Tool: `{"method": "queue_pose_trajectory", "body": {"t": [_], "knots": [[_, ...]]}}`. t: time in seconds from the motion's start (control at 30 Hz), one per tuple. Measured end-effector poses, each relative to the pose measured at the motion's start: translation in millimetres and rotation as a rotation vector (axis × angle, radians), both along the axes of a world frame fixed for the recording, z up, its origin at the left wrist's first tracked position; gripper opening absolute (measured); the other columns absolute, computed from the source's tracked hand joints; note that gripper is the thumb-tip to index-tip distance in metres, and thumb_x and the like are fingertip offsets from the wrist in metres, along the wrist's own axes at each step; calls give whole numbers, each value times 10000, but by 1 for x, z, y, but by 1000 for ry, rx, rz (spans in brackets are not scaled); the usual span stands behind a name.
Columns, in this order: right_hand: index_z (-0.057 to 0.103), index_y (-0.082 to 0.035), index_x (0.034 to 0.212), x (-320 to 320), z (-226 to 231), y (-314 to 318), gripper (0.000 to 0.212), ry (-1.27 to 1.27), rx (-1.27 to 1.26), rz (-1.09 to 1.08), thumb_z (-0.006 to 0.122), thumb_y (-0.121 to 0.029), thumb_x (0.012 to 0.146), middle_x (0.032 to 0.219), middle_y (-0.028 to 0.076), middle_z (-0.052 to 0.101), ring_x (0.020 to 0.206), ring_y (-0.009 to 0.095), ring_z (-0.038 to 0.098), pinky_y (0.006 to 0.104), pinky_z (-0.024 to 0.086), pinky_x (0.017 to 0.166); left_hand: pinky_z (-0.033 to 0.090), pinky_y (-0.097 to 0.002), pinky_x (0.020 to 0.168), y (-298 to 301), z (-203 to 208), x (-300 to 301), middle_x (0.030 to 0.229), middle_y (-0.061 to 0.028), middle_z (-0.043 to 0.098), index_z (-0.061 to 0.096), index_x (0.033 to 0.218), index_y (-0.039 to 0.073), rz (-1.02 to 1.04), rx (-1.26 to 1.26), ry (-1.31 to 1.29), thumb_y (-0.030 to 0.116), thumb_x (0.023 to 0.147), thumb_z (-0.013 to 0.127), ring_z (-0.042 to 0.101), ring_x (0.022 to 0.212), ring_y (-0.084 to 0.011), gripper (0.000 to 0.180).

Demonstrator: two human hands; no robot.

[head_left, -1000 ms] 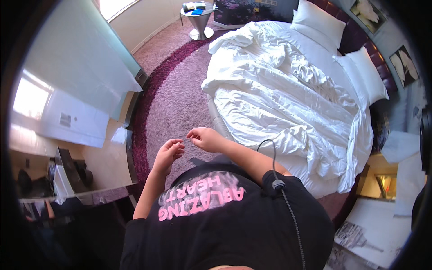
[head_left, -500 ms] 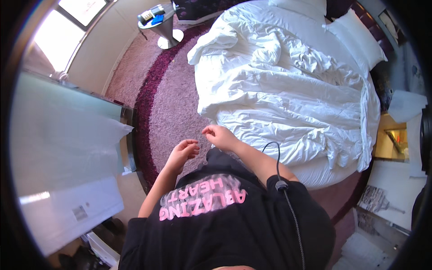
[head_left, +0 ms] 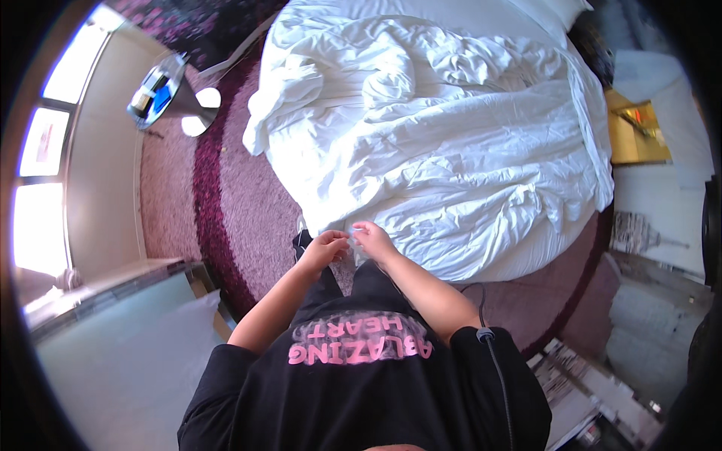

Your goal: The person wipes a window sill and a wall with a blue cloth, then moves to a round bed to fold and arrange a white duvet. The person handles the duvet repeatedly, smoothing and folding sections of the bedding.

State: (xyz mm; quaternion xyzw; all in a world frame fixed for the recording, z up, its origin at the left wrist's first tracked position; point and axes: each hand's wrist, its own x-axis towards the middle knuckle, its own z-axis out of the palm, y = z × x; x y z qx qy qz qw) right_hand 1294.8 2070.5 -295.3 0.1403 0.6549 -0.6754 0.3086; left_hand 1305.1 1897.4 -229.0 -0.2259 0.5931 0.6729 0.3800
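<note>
My left hand (head_left: 326, 249) and my right hand (head_left: 373, 242) are close together in front of my body, at the near left edge of the bed. Both have bent fingers drawn in, fingertips almost meeting. A small pale patch shows between them; whether it is something held or the bedding behind, I cannot make out. Just beyond my fingers lies a rumpled white duvet (head_left: 466, 158), heaped in folds over the round bed. Its near edge hangs toward my hands. Below it a strip of white sheet (head_left: 489, 263) covers the bed's rim.
Purple carpet (head_left: 256, 203) with a dark curved band runs left of the bed. A small pedestal table (head_left: 174, 94) carrying a blue item stands at the far left by the windows. A frosted panel (head_left: 128, 346) is at lower left. Yellow-lined shelving (head_left: 632, 135) stands at right.
My hands have come closer together, the left moving rightward toward the right. My view has turned and shifted, so the bed sits further left and the pedestal table lower.
</note>
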Motion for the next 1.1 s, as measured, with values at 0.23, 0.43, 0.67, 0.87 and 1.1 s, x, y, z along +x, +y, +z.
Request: {"method": "queue_pose_trajectory", "body": {"t": [0.23, 0.43, 0.67, 0.87, 1.1], "knots": [[418, -113, 1278, -37, -79, -63, 551, -543, 9, -339, 621, -411, 862, 1130, 67, 520, 962, 188, 520, 429, 449, 814, 471, -259, 767, -27, -51, -74, 965, -24, 632, 572, 1146, 73, -267, -38, -85, 218, 944, 552, 601, 838, -120, 249], [377, -9, 1328, -67, -199, -129, 766, -405, 544, -602, 717, -424, 781, 1348, 153, 419, 1202, 261, 456, 417, 440, 912, 477, -262, 738, -106, -74, -125, 960, -45, 622, 569, 1153, 62, -363, -188, -185, 201, 929, 551, 596, 819, -129, 264], [546, 90, 1129, -101, -145, -109, 405, -355, 395, -845, 488, -156, 812, 1069, 253, 612, 960, 330, 615, 402, 466, 812, 458, -392, 879, -149, -126, -171, 1137, -171, 549, 378, 1349, 88, -776, -548, 237, 299, 790, 703, 547, 1048, -277, 681], [583, 81, 1007, -67, -29, -56, 308, -218, -350, -1258, 444, -71, 778, 946, 142, 608, 803, 230, 612, 378, 512, 715, 236, -617, 1071, -71, -85, -172, 1487, -285, 146, 2, 1495, 360, -1384, -908, 568, 449, 571, 850, 164, 1390, -467, 1257], [566, 70, 984, 13, 98, 23, 284, 138, -337, -1354, 406, -22, 769, 922, 129, 592, 821, 248, 619, 390, 531, 793, 294, -519, 999, 23, -74, -178, 1230, -229, 400, 439, 1157, 30, -410, -963, 1327, 388, 575, 854, 401, 1150, -399, 799]]}}
